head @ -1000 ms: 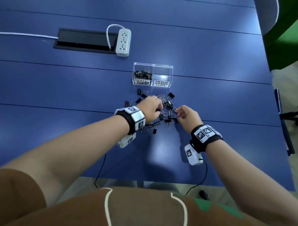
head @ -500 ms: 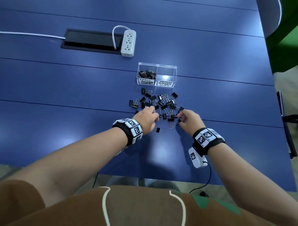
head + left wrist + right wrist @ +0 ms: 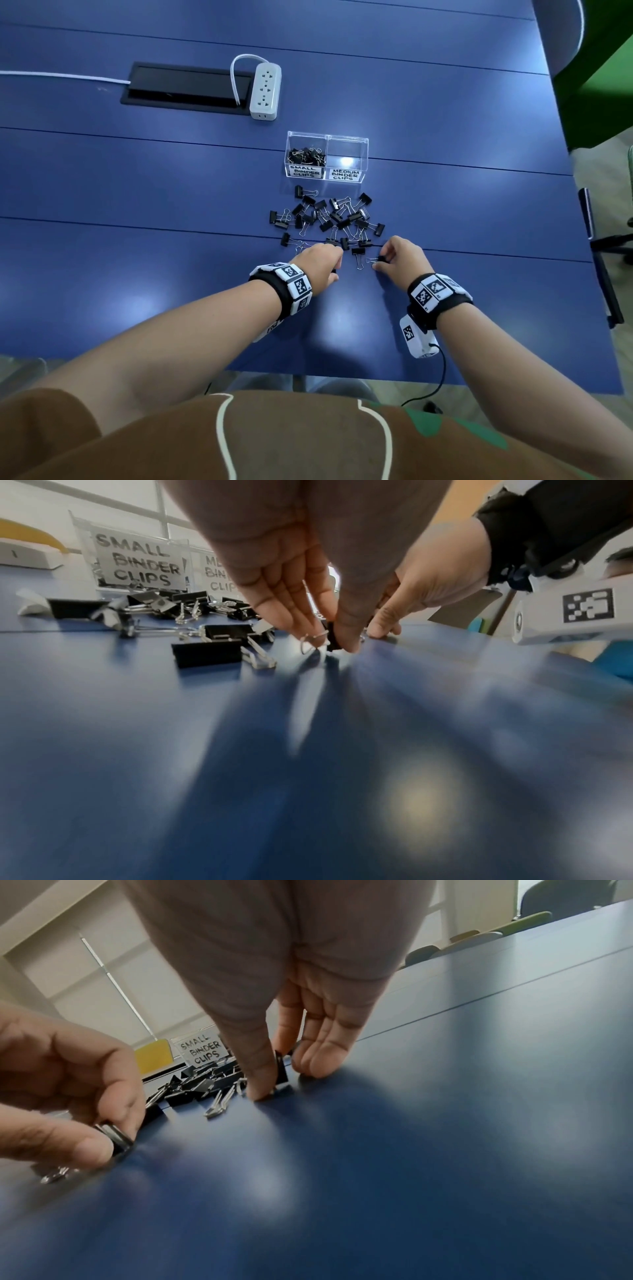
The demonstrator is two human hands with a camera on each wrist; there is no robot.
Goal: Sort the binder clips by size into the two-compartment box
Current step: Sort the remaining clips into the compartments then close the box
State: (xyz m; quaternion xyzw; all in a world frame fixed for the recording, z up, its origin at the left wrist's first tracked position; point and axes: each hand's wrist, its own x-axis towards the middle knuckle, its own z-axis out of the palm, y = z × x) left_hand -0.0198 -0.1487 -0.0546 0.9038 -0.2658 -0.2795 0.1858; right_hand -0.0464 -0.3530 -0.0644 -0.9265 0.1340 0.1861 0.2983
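Blue table point(image 3: 137, 178) blurs in wrist views; left hand point(image 3: 320, 265) and right hand point(image 3: 404, 257) each pinch a half-hidden clip against it.

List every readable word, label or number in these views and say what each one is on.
"SMALL BINDER CLIPS": label on the left compartment of the clear box.
"MEDIUM BINDER CLIPS": label on the right compartment.
Wristband markers: square codes plus tiny characters, too small to read.
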